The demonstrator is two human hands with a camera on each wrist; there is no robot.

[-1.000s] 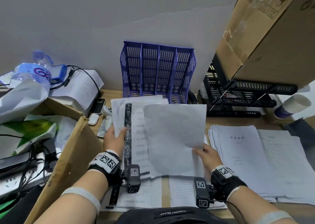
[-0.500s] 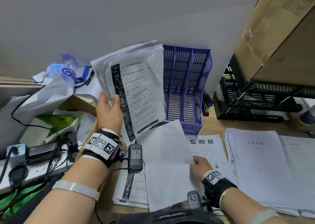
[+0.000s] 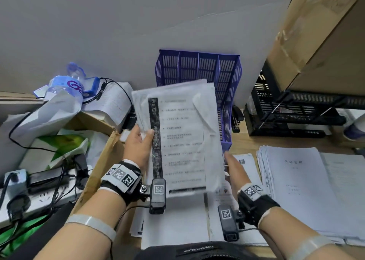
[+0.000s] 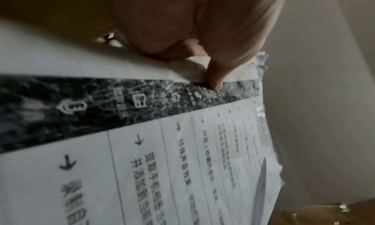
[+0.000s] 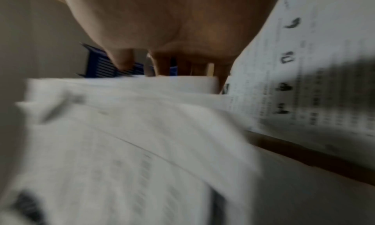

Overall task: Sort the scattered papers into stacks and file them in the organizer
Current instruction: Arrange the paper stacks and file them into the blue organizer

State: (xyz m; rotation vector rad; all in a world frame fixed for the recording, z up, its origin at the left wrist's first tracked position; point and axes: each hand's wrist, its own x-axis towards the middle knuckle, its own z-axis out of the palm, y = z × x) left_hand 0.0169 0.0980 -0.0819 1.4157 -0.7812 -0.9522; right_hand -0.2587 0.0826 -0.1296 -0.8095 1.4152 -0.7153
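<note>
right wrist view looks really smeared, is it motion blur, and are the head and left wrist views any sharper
Right wrist view: heavy streaking across the loose papers, print unreadable, only the blue organizer recognisable. Left wrist view: dim, but the arrows and dark strip on the held sheaf are legible near the left hand. Head view: sharpest, though the right hand is smeared and straight edges bow.

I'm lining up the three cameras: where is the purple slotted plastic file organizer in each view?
Head: purple slotted plastic file organizer stands upper centre against the wall, partly behind the held paper sheaf.
Left wrist: not in it.
Right wrist: a blurred sliver left of centre, beyond the fingertips.
Shared landmark: the sheaf's black printed strip, also in the left wrist view.
</note>
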